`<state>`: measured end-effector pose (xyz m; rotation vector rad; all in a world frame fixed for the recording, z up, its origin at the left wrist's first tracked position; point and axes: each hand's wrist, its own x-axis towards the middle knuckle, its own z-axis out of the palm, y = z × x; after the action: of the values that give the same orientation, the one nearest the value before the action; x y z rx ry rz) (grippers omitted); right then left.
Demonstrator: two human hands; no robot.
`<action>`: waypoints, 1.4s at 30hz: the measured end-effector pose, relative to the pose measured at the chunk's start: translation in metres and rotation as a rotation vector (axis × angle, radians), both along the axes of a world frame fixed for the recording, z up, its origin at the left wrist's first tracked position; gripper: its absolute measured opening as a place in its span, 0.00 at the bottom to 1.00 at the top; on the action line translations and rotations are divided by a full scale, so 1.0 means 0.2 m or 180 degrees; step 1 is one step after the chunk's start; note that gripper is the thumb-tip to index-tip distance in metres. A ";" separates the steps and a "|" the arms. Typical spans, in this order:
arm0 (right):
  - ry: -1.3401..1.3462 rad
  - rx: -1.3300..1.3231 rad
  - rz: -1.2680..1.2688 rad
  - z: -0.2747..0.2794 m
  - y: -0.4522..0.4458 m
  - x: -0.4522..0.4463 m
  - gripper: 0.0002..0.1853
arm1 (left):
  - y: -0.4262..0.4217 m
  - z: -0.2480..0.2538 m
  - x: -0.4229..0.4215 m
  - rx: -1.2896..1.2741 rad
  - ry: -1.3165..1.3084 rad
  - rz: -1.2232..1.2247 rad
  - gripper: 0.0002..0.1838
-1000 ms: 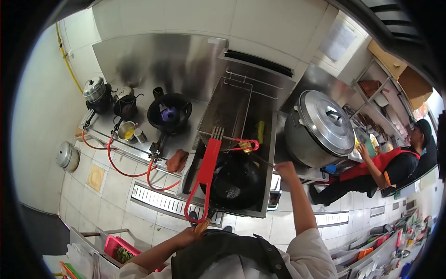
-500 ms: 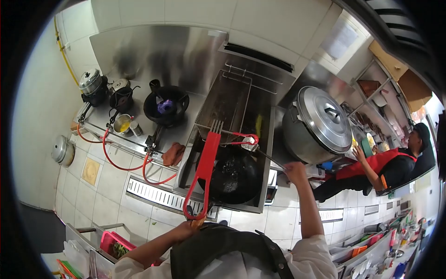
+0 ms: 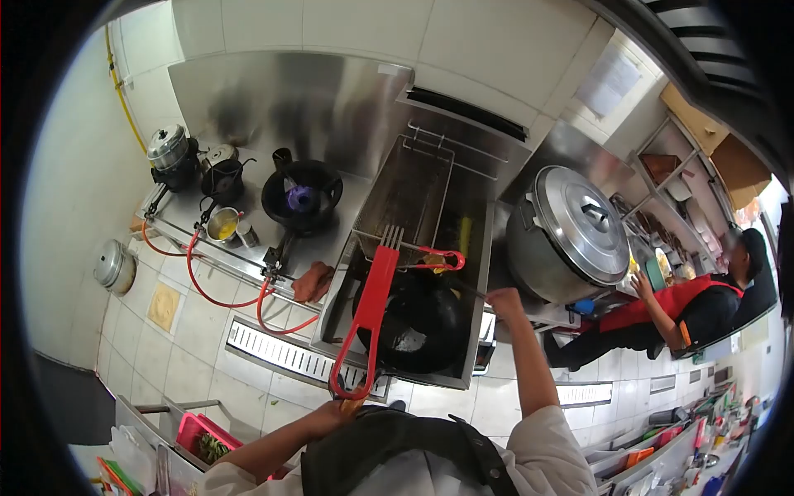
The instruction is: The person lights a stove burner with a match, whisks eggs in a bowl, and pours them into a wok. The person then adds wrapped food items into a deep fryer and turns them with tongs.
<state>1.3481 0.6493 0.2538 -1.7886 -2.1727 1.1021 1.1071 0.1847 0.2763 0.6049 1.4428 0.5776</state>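
Observation:
A black wok [image 3: 422, 326] with a glossy wet patch inside sits over the steel fryer station in front of me. My left hand [image 3: 335, 415] is closed around its wooden handle [image 3: 352, 406], low at the near side. On the right, my right hand [image 3: 505, 304] grips the thin metal handle of a ladle [image 3: 468, 290], which reaches to the wok's far right rim. The ladle's head is hard to make out there. A red fryer-basket handle [image 3: 376, 302] stands up between my arms, and a second red handle [image 3: 447, 259] lies just beyond the wok.
A wire fryer basket [image 3: 405, 190] is behind the wok. To the right stands a large lidded pot [image 3: 550, 248]; beyond it works a person in a red apron [image 3: 653, 302]. A lit burner [image 3: 300, 197], an orange cloth [image 3: 313, 283] and red hoses [image 3: 273, 326] are at left.
My right hand has shifted slightly left and down with the ladle. Its shiny head no longer shows clearly at the wok's rim, and the wet patch in the wok looks smaller.

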 end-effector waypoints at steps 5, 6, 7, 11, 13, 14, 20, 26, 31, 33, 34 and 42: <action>0.0500 0.0159 0.0137 0.41 -0.22 0.19 0.10 | 0.01 0.00 -0.02 -0.0008 -0.0212 0.0065 0.23; 0.0489 0.0237 0.0211 0.52 -0.29 0.21 0.10 | -0.01 -0.04 -0.02 0.0010 -0.0313 0.0122 0.23; 0.0526 0.0282 0.0284 0.59 -0.36 0.23 0.10 | 0.01 0.00 -0.02 0.0058 -0.0270 0.0150 0.23; 0.0400 0.0623 0.0510 0.64 -0.49 0.28 0.12 | 0.03 0.08 -0.02 -0.0015 -0.0259 0.0180 0.23; 0.0258 0.0894 0.0507 0.61 -0.48 0.29 0.13 | 0.03 0.09 -0.01 -0.0132 -0.0318 0.0182 0.24; 0.0214 0.1038 0.0474 0.55 -0.44 0.26 0.12 | 0.05 0.13 -0.01 -0.0167 -0.0341 0.0208 0.24; -0.0446 0.1223 0.0460 0.07 -0.14 0.01 0.07 | 0.04 0.11 0.01 -0.0229 -0.0600 0.0401 0.24; -0.1020 0.1793 0.1971 -0.29 0.06 -0.04 0.13 | 0.02 0.10 0.02 -0.0081 -0.0621 0.0366 0.21; 0.0317 -0.0079 0.0021 -0.06 -0.03 0.08 0.10 | -0.01 0.03 0.01 0.0026 -0.0332 0.0128 0.19; 0.0715 -0.0311 -0.0418 0.18 -0.15 0.12 0.09 | 0.02 0.15 0.00 -0.0043 -0.0174 0.0046 0.19; 0.0697 -0.0213 -0.0336 0.31 -0.22 0.15 0.10 | 0.02 0.15 0.00 -0.0075 -0.0108 0.0035 0.19; 0.0407 0.0963 0.0285 0.71 -0.75 0.39 0.17 | -0.07 -0.12 -0.01 0.0148 -0.0560 0.0340 0.17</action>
<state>1.4259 0.4986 0.3957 -1.4663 -2.2204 0.8235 1.1054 0.1702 0.2513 0.5026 1.3040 0.7324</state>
